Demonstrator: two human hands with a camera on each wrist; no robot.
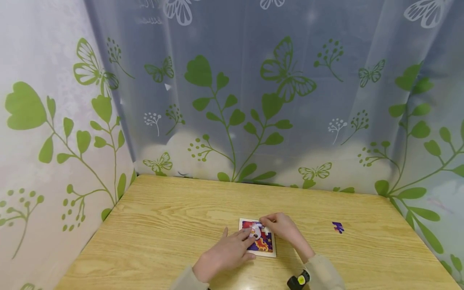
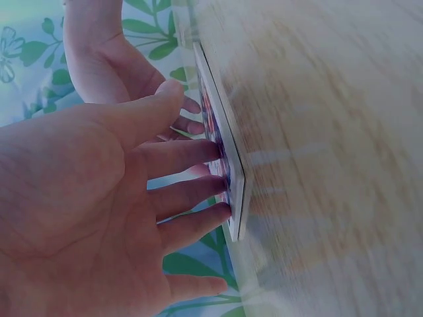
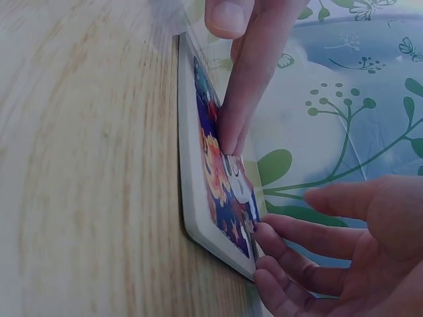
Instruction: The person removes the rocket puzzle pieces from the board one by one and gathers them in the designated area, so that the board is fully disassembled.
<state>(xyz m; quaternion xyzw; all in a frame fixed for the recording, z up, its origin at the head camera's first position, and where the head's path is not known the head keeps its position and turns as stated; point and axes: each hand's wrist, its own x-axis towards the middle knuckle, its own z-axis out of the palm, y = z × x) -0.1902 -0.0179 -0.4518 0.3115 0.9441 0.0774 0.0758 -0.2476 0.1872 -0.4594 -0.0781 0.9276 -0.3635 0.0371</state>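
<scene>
A small square jigsaw puzzle (image 1: 266, 245) with a white border lies on the table, showing a white character and orange flames on purple. My left hand (image 1: 230, 251) reaches over it from the left, its straight fingertips pressing on the picture. In the left wrist view, three fingertips of that left hand (image 2: 79, 198) meet the board (image 2: 231, 158). At the far right corner is my right hand (image 1: 286, 229), fingers bent lightly at the edge. The right wrist view shows this right hand (image 3: 350, 257) touching the board's rim, thumb apart from the fingers.
A loose purple puzzle piece (image 1: 338, 227) lies on the wooden table (image 1: 174, 213), to the right of the board. A black band with a yellow-green disc (image 1: 300, 279) is by the right sleeve (image 1: 322, 274). Patterned curtains (image 1: 232, 100) stand behind and at both sides.
</scene>
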